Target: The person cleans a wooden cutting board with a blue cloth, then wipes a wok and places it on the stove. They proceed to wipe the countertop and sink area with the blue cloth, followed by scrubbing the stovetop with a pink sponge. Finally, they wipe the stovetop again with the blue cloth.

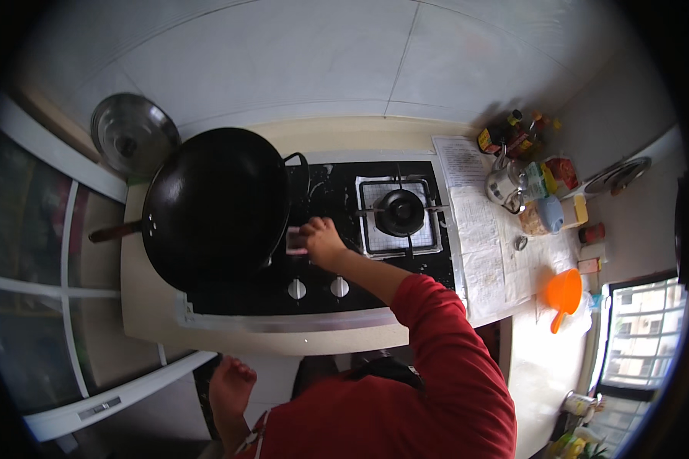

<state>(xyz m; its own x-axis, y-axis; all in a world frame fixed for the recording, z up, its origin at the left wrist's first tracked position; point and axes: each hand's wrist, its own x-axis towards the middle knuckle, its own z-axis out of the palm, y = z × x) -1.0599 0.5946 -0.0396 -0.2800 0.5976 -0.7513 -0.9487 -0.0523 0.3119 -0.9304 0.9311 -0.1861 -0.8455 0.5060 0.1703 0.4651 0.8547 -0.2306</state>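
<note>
My right hand (pixel 323 243) reaches over the black glass stove (pixel 321 294), its fingers closed on a small pink-and-white sponge (pixel 295 242). The sponge is against the stove top between the two burners, just right of a large black wok (pixel 216 206). The wok covers the left side of the stove, with its wooden handle pointing left. Right of my hand is a bare burner (pixel 400 213) with a black pan support. My left hand (pixel 232 385) hangs in front of the counter edge with its fingers curled in and nothing visible in them.
Two white knobs (pixel 339 287) sit at the stove's front. A metal lid (pixel 134 135) leans at the back left. On the right are a steel kettle (pixel 505 183), sauce bottles (pixel 517 138), paper sheets (pixel 478 237) covering the counter and an orange ladle (pixel 563 293).
</note>
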